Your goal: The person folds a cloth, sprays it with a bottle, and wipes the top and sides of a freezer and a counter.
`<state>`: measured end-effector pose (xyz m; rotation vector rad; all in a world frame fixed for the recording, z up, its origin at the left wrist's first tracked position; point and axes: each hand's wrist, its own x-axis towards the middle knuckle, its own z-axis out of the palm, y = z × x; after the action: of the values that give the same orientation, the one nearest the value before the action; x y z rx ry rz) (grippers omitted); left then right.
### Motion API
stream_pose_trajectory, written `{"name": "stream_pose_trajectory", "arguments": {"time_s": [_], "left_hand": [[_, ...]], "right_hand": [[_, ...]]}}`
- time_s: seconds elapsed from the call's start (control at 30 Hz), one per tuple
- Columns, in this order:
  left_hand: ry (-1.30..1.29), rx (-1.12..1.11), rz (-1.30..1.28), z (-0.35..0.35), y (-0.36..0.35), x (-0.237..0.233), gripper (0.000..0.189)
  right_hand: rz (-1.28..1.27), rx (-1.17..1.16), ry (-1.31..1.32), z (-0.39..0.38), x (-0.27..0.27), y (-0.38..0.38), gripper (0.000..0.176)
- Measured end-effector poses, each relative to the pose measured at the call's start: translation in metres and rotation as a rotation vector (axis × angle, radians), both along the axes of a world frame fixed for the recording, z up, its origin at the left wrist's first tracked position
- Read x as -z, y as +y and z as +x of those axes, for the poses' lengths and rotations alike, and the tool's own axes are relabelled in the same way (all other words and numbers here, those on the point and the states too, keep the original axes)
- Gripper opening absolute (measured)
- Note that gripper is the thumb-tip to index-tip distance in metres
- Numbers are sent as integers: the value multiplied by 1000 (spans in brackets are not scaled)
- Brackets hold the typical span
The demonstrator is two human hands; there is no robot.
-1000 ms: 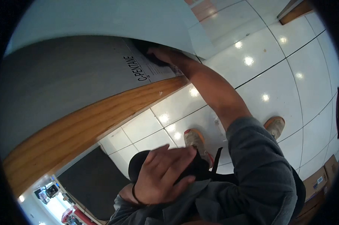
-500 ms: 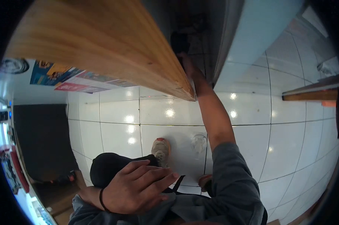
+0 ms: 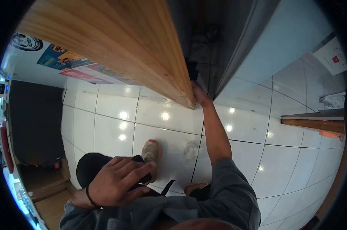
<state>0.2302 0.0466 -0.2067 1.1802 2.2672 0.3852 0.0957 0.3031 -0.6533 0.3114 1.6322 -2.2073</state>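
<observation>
My right hand (image 3: 200,94) reaches into the narrow dark gap between a thick wooden panel (image 3: 139,57) and a pale grey panel (image 3: 258,50). Its fingers are partly hidden by the wood's edge and the shadow. Just beyond them is a black object (image 3: 192,71) that appears to be in the hand's grasp; its kind does not show. My left hand (image 3: 118,180), with a black band at the wrist, hovers near or rests over my dark-clothed knee (image 3: 91,168). Its fingers are slightly bent and apart, holding nothing.
White glossy tiles (image 3: 169,134) cover the floor, where my shoe (image 3: 151,151) stands. Colourful posters (image 3: 66,59) are on the wall at left, above a black panel (image 3: 35,119). At right, a wood-edged board (image 3: 315,122) juts in.
My right hand has drawn back toward me along the gap, and the black object has come with it. My left hand has shifted slightly left in view.
</observation>
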Motion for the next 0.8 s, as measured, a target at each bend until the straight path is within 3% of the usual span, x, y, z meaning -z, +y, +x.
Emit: {"name": "stream_pose_trajectory", "arguments": {"time_s": [0.07,0.1,0.17,0.27,0.37,0.43,0.5,0.63,0.7,0.8], "left_hand": [[-12,49,25,-3,0,2,63],[0,61,47,-6,3,5,64],[-4,25,54,-6,7,5,64],[-26,26,31,-9,6,1,66],[-12,9,49,-6,-1,0,66],[6,-17,52,-7,-3,-5,65],[12,-30,28,-5,-4,-6,65],[-9,8,48,-6,-7,2,65],[-10,34,52,-11,-4,5,65],[-63,60,70,-19,-1,12,64]], "right_hand": [[14,45,165,-32,4,-7,65],[86,179,157,-56,6,-6,68],[-216,193,-39,-87,-12,2,70],[-32,381,-25,-142,-27,14,70],[-117,525,33,-232,58,31,60],[-156,570,76,-204,-17,19,61],[-112,549,90,-172,-43,6,64],[13,415,0,-103,-25,-3,65],[7,234,107,-51,-3,-7,63],[-179,147,-136,1,-35,-10,60]]}}
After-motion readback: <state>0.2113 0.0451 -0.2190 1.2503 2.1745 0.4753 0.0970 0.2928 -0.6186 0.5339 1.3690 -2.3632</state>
